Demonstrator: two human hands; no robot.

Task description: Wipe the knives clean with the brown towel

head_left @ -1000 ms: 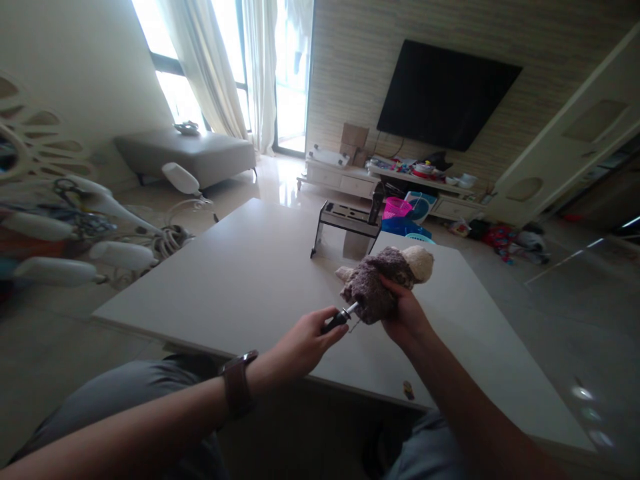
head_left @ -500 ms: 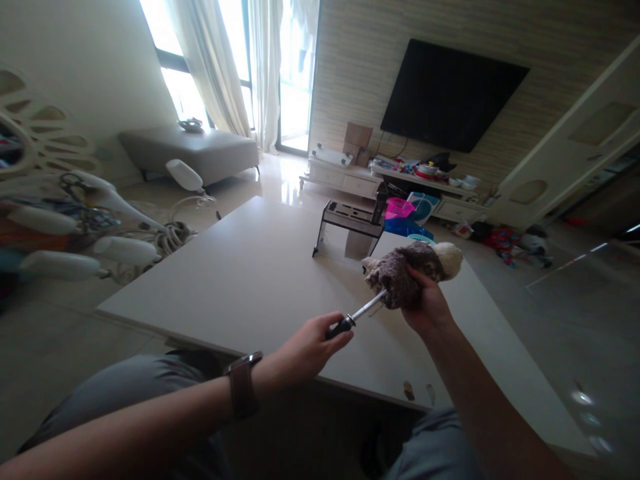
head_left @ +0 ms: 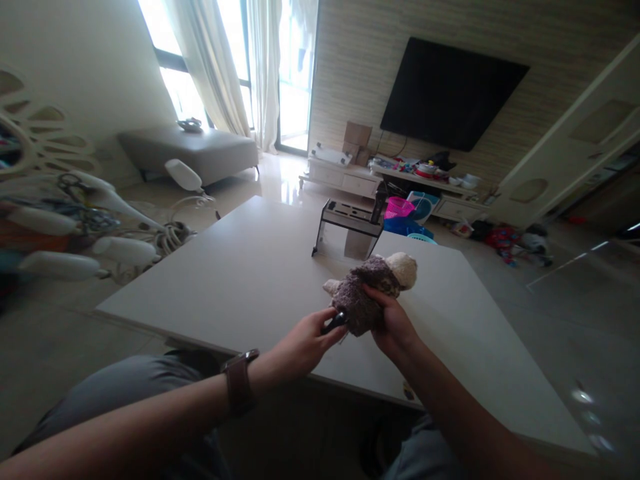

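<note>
My left hand (head_left: 307,340) is closed around the black handle (head_left: 334,323) of a rod-like tool. The handle's end meets the lower left of a purple-grey and cream fuzzy object (head_left: 367,287), and the metal rod is hidden. My right hand (head_left: 395,327) grips that fuzzy object from below and the right, thumb across its side. Both hands are above the white table (head_left: 215,267), close to its near edge. Beyond them a dark-framed knife holder (head_left: 350,230) stands on the table with a black handle upright at its right end.
A small dark object (head_left: 409,391) lies at the near table edge. Lamp shades (head_left: 125,249) reach in from the left. Behind the table are pink and blue baskets (head_left: 399,207) and a low cabinet (head_left: 345,179).
The fuzzy object and my right hand have moved left and slightly down toward my left hand. The metal rod, visible earlier, is now hidden up to the handle.
</note>
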